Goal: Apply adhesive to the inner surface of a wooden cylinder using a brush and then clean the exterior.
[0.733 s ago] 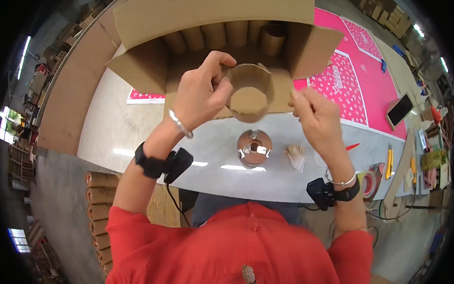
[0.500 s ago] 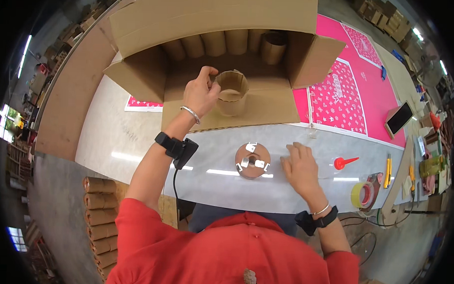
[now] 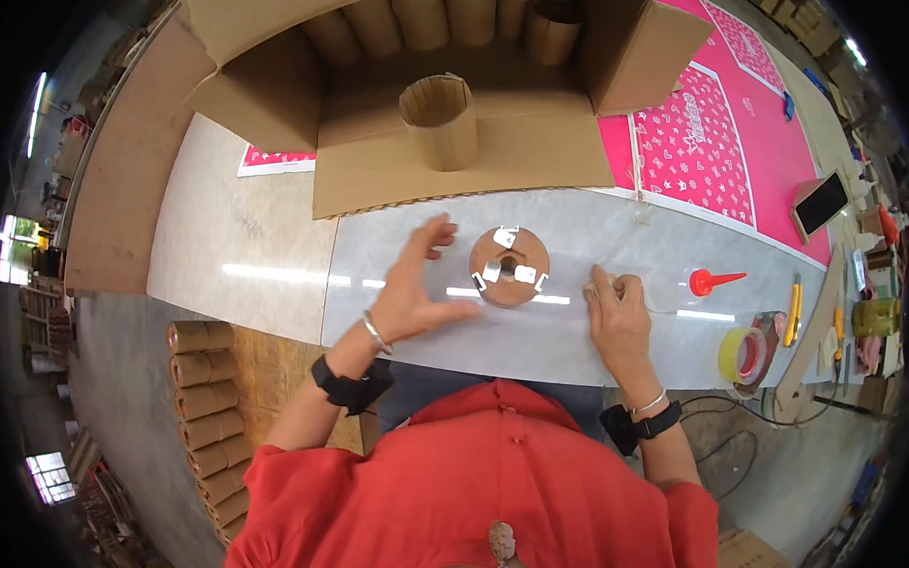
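Note:
My left hand [image 3: 414, 288] is open beside a round brown disc [image 3: 526, 248], fingers raised and thumb stretched toward it without gripping it. The disc has a central hole and several white pieces on its top. To its right, my right hand [image 3: 621, 320] rests on the table with its fingers curled together. Something pale and see-through shows by those fingers; what they hold cannot be made out. A red pointed nozzle cap [image 3: 710, 283] lies to the right of that hand. Beyond the disc, a cardboard tube [image 3: 445, 133] stands upright on the front flap of an open carton [image 3: 538, 172].
More cardboard tubes [image 3: 470, 14] stand inside the carton. Pink printed sheets [image 3: 695, 142] lie at the right, near a phone [image 3: 820, 207]. Yellow tape [image 3: 740, 354] and a yellow cutter knife [image 3: 794, 311] lie near the right table edge. Stacked brown rolls [image 3: 205, 400] are below left.
My left hand has let go of the tube on the flap and come back beside the disc. My right hand's fingers have curled in. The whole view has shifted.

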Motion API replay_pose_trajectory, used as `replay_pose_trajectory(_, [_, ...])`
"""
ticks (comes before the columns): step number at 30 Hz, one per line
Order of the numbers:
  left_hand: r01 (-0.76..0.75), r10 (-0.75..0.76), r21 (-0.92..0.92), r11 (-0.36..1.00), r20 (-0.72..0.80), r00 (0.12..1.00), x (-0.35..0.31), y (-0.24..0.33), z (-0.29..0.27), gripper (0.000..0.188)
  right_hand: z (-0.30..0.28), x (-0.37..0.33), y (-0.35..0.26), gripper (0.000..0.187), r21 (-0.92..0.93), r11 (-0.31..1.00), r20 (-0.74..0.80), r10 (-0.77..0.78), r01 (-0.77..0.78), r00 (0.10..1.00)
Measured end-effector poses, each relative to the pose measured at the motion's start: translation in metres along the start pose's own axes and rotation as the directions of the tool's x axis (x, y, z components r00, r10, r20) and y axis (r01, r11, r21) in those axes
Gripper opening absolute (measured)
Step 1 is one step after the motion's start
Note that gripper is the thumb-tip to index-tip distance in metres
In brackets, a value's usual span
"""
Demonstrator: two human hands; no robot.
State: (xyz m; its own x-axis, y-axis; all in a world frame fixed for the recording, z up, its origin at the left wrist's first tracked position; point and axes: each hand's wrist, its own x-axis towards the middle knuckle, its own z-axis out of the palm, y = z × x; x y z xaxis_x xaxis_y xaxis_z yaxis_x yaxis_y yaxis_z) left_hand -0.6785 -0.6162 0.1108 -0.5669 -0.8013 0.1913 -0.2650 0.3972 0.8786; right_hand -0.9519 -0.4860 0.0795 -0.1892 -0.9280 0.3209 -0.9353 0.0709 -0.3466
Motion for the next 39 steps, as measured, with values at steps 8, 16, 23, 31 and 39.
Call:
replay_pose_trajectory(8, [0.196, -0.182, -0.27, 0.943, 0.074, 0.98, 0.011, 0.013, 0.057, 0.108, -0.053, 0.032, -0.033, 0.017, 0.462, 0.887, -0.078, 0.038, 0.002, 0.996])
replay_pose_trajectory(16, [-0.146, 0.156, 0.106, 0.984, -0.099, 0.983, 0.01, -0.017, 0.085, 0.093, -0.016, 0.083, -0.111, 0.022, 0.347, 0.774, -0.061, -0.545, 0.53, 0.836])
replay_pose_trajectory(23, [-0.058, 0.033, -0.222, 0.973, -0.113, 0.993, 0.0, -0.006, 0.086, 0.092, -0.037, 0.061, -0.091, 0.012, 0.332, 0.847, -0.092, -0.408, 0.414, 0.908])
replay_pose_trajectory(31, [-0.02, 0.0, -0.15, 0.988, -0.132, 0.991, -0.001, -0.006, 0.091, 0.085, -0.022, 0.084, -0.105, 0.022, 0.251, 0.853, -0.062, -0.458, 0.458, 0.887])
replay_pose_trajectory(39, [-0.136, 0.1, -0.124, 0.983, -0.261, 0.96, 0.002, -0.007, 0.094, 0.082, -0.026, 0.067, -0.104, 0.021, 0.252, 0.838, -0.075, -0.482, 0.484, 0.873])
